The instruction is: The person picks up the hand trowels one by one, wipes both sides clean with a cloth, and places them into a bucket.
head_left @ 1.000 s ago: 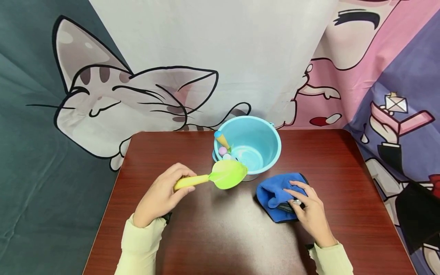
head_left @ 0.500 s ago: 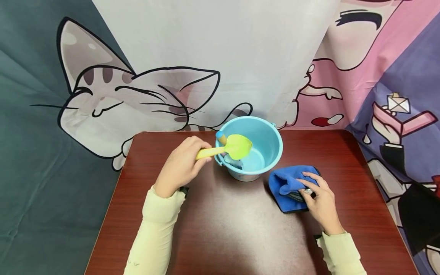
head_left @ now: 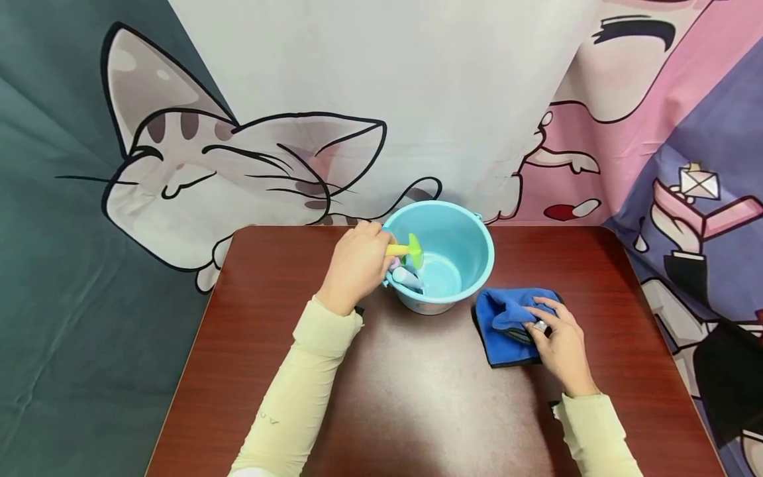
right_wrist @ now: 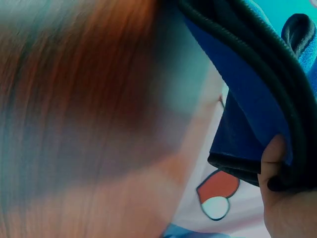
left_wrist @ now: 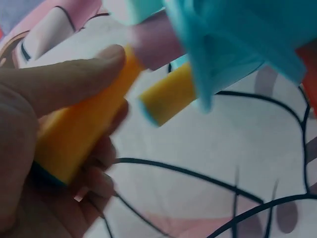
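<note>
My left hand grips the yellow handle of a toy shovel, its green blade inside the mouth of a light-blue bucket. In the left wrist view, a second yellow handle with a blue end juts past the bucket's rim, near a pink piece. With thumb and fingers my right hand pinches a folded blue cloth with black edging, right of the bucket. In the right wrist view the thumb presses the cloth's fold. My left fingertips are partly hidden in the head view.
A whitish-blue toy piece leans inside the bucket's left side. The bucket stands near the back edge of the brown table. Behind the table hangs a cartoon-printed curtain.
My left hand has carried the shovel up and to the right, from in front of the bucket into its mouth, turning the blade edge-on. My right hand and the cloth have shifted slightly right and away.
</note>
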The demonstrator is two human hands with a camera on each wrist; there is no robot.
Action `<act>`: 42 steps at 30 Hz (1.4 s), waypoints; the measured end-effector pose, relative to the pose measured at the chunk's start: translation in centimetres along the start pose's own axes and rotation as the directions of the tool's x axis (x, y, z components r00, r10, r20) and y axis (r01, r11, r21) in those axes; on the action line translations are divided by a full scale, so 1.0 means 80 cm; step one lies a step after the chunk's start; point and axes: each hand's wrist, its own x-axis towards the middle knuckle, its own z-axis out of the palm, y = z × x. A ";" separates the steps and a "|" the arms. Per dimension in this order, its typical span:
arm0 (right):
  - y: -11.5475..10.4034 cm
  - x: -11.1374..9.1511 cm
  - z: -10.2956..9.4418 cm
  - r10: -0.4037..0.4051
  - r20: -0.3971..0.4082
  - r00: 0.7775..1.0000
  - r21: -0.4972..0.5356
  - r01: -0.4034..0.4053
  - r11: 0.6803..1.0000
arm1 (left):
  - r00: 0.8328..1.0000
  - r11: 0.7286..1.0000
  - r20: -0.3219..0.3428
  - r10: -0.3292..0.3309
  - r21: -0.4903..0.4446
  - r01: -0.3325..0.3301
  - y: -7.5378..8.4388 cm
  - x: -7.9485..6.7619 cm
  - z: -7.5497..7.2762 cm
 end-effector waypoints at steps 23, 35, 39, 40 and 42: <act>0.053 -0.014 -0.002 0.137 0.247 0.959 -0.119 -0.111 0.987 | 0.991 0.998 0.124 0.045 0.035 -0.050 0.030 0.043 0.029; 0.033 -0.018 -0.006 0.223 0.198 0.955 -0.142 -0.197 0.970 | 0.985 0.993 0.166 0.047 0.097 -0.064 0.030 0.040 0.033; 0.022 -0.019 -0.004 0.197 0.189 0.962 -0.119 -0.176 0.977 | 0.987 0.994 0.157 0.038 0.091 -0.053 0.028 0.038 0.034; 0.020 -0.020 -0.003 0.186 0.183 0.965 -0.114 -0.167 0.979 | 0.987 0.995 0.156 0.036 0.086 -0.049 0.027 0.037 0.033; 0.013 -0.020 -0.001 0.171 0.177 0.969 -0.100 -0.155 0.983 | 0.988 0.997 0.151 0.031 0.059 -0.040 0.026 0.035 0.033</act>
